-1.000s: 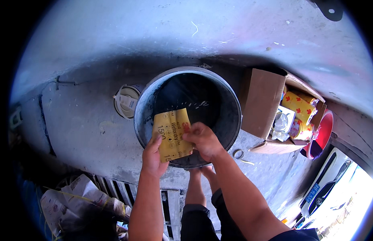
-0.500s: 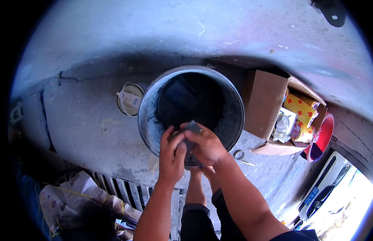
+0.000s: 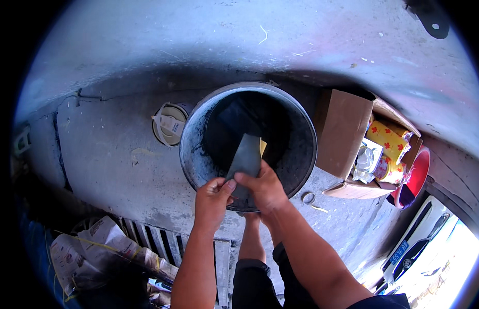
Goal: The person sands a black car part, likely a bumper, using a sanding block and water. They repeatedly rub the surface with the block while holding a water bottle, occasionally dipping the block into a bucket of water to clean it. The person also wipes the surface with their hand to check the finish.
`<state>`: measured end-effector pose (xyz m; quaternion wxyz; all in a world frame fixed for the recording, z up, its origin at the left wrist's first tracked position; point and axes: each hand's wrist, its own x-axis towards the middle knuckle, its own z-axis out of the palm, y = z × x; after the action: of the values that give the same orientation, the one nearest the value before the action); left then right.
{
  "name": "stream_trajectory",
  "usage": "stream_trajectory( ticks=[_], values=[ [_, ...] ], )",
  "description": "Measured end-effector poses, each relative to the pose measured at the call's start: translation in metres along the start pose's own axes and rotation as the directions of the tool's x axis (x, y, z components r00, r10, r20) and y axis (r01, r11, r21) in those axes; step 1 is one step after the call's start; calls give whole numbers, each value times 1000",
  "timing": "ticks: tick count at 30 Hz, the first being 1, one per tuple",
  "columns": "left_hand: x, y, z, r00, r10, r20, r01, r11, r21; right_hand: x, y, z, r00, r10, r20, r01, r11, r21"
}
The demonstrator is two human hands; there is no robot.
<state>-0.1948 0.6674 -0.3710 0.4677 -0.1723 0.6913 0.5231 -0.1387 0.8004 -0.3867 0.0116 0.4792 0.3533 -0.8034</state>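
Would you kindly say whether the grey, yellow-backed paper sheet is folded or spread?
Apparently folded: the grey sheet has yellow peeking out at its upper right edge.

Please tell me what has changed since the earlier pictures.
The sandpaper, yellow side up at first, now shows grey and looks folded, yellow peeking out at right. The left hand has moved right, nearer the right hand; both hold it. The tub, cardboard box and lidded can stayed put.
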Motion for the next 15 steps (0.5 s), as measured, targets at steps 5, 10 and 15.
stream_trajectory(
  ticks=[5, 10, 15],
  values=[
    [-8, -12, 5, 999, 50, -15, -51, 995, -83, 8, 3, -11, 984, 173, 32, -174, 984, 28],
    [-7, -21, 17, 993, 108, -49, -118, 865, -487, 2, 14, 5, 980, 198, 23, -188, 884, 429],
    [-4, -32, 29, 975, 167, -148, -191, 966, -171, -4, 19, 13, 989, 149, 8, -138, 893, 429]
  ],
)
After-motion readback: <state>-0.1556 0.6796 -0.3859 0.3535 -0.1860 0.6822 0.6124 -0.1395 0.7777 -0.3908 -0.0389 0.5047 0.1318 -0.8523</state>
